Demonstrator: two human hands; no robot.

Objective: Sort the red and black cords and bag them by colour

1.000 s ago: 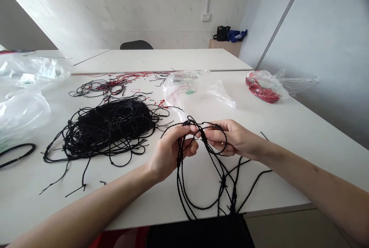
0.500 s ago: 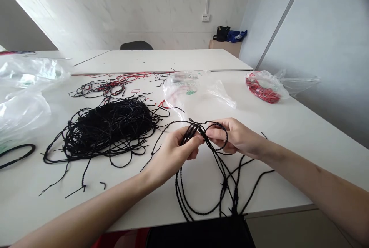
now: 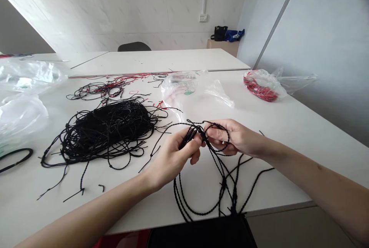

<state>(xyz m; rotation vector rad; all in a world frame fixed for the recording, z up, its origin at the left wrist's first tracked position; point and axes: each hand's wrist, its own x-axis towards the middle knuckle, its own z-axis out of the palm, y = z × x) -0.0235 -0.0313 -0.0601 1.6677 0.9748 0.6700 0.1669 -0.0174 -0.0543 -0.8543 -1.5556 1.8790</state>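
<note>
My left hand (image 3: 184, 146) is closed around a bundle of black braided cords (image 3: 198, 210), thumb pressed on the strands near where they cross. Close beside it, my right hand (image 3: 226, 136) pinches part of the same cords, with a loop curling over its fingers. Below both hands the cords hang in wide loops and rest on the table, reaching its front edge. To the left lies a large tangled pile of black cords (image 3: 112, 129), with loose ends spread around it. The exact crossing between my fingers is partly hidden.
On the white table (image 3: 288, 136) lie a clear plastic bag (image 3: 198, 90), a bag of red cords (image 3: 261, 86), a red and black cord tangle (image 3: 106, 88) and more plastic bags (image 3: 23, 109) at left. A black ring (image 3: 17, 159) is near the left edge.
The view has shifted slightly, so the table things sit a little further left. Both hands keep their hold; the fingers and the cord loop at the right hand have moved only slightly.
</note>
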